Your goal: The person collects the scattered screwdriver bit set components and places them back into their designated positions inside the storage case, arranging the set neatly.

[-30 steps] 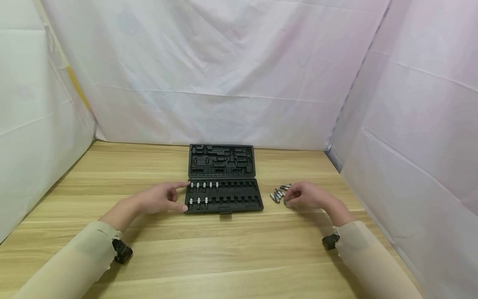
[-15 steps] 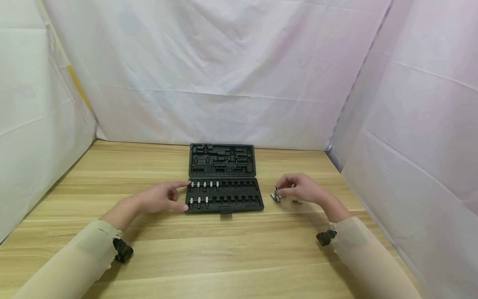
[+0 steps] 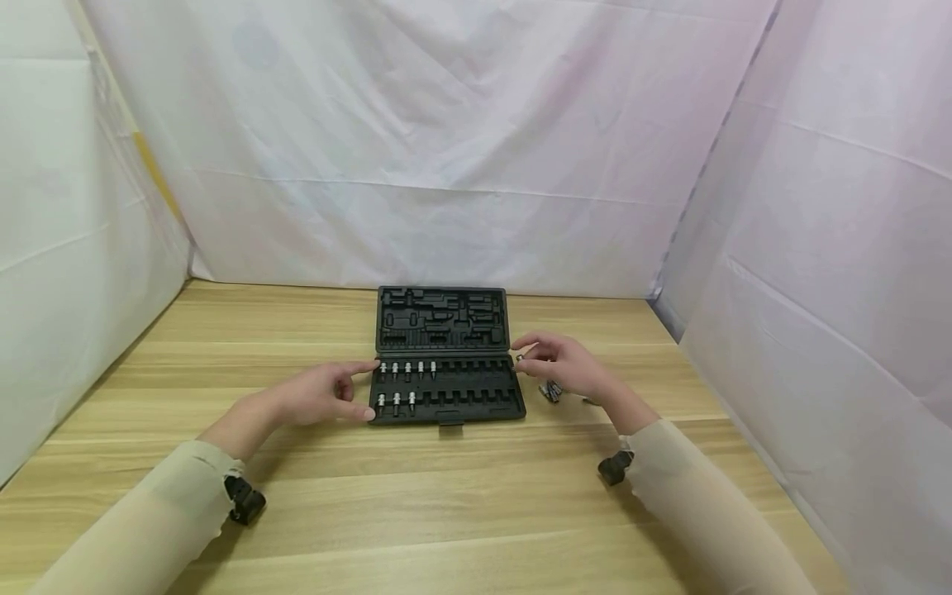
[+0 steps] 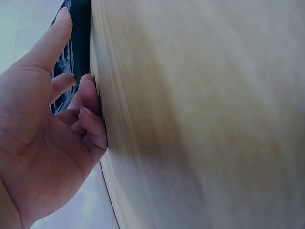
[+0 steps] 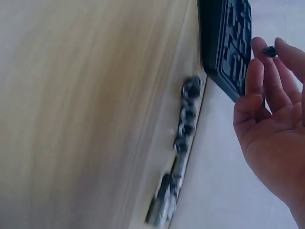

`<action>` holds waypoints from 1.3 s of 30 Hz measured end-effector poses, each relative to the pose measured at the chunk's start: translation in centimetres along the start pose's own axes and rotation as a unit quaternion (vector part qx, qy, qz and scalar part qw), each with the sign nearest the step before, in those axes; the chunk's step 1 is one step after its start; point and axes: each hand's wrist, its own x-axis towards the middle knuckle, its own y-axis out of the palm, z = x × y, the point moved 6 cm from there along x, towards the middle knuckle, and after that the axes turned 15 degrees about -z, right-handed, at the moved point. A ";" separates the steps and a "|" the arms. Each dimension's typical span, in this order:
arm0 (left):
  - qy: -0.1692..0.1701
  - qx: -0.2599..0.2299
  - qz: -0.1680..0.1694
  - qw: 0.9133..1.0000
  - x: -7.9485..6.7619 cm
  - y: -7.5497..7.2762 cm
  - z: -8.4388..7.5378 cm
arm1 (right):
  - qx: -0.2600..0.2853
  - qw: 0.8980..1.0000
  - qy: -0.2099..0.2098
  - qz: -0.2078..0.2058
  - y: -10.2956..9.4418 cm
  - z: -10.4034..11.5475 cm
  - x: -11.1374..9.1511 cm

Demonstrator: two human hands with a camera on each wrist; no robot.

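Note:
A black socket case (image 3: 476,382) lies unfolded on the table. Silver bit sockets (image 3: 407,369) fill the left part of its upper row, and three bit sockets (image 3: 397,402) sit at the left of the lower row. My left hand (image 3: 320,395) touches the case's left edge with index finger and thumb spread; its other fingers curl inward in the left wrist view. At the case's right edge, my right hand (image 3: 564,364) pinches a small bit socket (image 5: 269,51) between thumb and fingertips. Loose bit sockets (image 3: 550,392) lie on the table below that hand.
The case's lid (image 3: 444,321), full of moulded recesses, lies at the back. White cloth (image 3: 416,149) hangs behind and on both sides of the wooden table (image 3: 431,512). Another loose piece (image 3: 591,402) lies partly hidden under the right wrist.
My right hand has picked a bit socket from the loose pile and carried it left to the case's right edge. The left hand has stayed in place.

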 end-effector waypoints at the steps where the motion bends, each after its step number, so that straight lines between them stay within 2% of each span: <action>1: 0.000 0.000 0.000 1.000 0.0 0.0 0.0 | 0.003 1.000 0.003 0.000 0.3 0.1 0.1; 7: -0.002 0.000 0.000 1.000 -0.1 0.0 0.0 | 0.035 0.999 0.020 -0.007 1.4 0.8 1.1; 13: -0.003 -0.001 0.001 1.000 -0.1 0.0 -0.1 | 0.083 0.996 0.015 0.005 2.6 1.8 1.9; 16: -0.004 -0.002 0.002 1.000 -0.1 -0.1 -0.1 | 0.087 0.996 0.011 0.007 3.1 2.1 2.2; 30: -0.003 0.005 0.001 1.000 -0.2 -0.1 -0.2 | 0.079 0.997 -0.006 0.008 6.0 3.2 3.9; 39: -0.005 0.002 0.000 1.000 -0.1 0.0 0.0 | 0.005 1.000 -0.003 -0.006 7.3 3.3 5.2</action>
